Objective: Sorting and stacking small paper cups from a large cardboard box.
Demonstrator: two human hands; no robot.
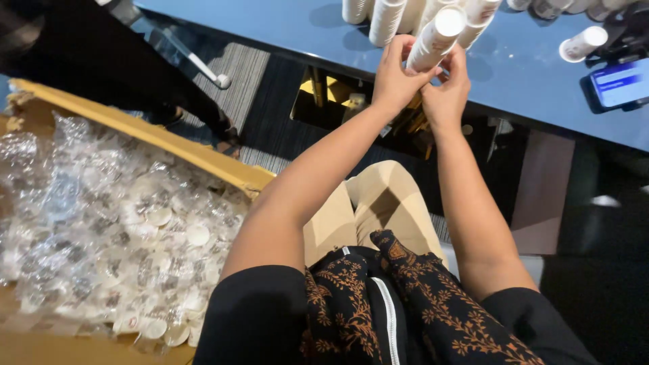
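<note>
At the near edge of a dark blue table (pixel 527 67), a white cylindrical stack of paper cups (pixel 436 39) is gripped from both sides by two bare hands. The left hand (pixel 394 76) is partly closed, its fingers curled over the lower end of the stack and its thumb pressed to the stack's side. The right hand (pixel 448 91) is cupped around the same lower end from the opposite side, fingers bent and touching the stack, just beside the left hand. Both forearms are stretched forward and upward from the lap, drawing together at the wrists, with short black sleeves seen at the shoulders.

The stack is held tilted, its flat round white end pointing up and to the right, its lower end hidden between the palms. It is held just above the table edge, in front of a row of similar white cup stacks (pixel 385 17) standing on the table behind it.

A single white cup (pixel 583 42) is laid on its side to the right on the table, near a phone with a lit blue screen (pixel 618 84). To the left, a large cardboard box (pixel 169 145) is filled with clear plastic bags of small white cups (pixel 115 236). Tan trousers and a black patterned garment are seen in the lap.
</note>
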